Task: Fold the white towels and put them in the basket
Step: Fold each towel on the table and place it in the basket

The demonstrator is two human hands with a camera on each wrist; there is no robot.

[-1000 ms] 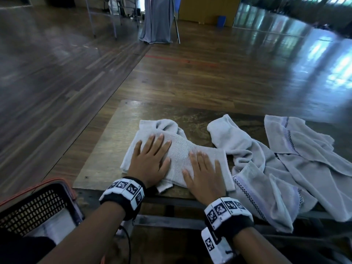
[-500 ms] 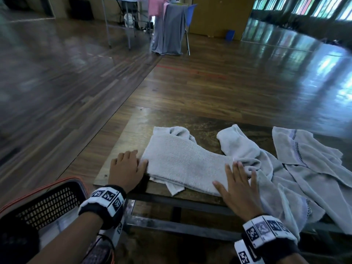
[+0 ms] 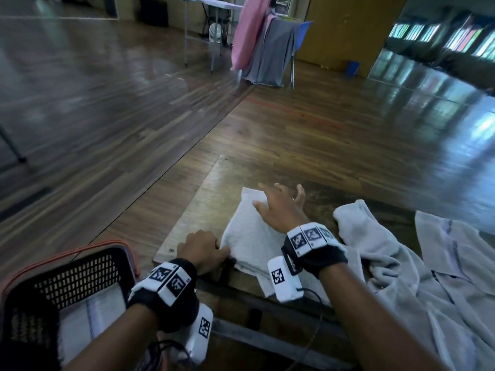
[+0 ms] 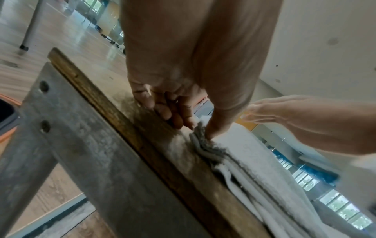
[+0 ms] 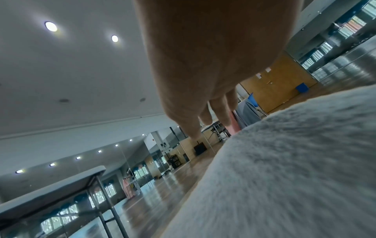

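Since half second ago, our right hand (image 3: 281, 207) crosses onto folded towel (image 3: 249, 236), fingers spread, flat. Our left hand (image 3: 202, 246) pinches its near-left corner, thumb on top. One towel already in basket (image 3: 80, 269); loose towels (image 3: 401, 263) right of fingers remain unfolded.

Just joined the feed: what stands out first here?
A folded white terry towel lies on the worn wooden table, the left hand pinching its near corner and the right hand spread above it. Crumpled white towels wait right; a black mesh basket sits lower left.
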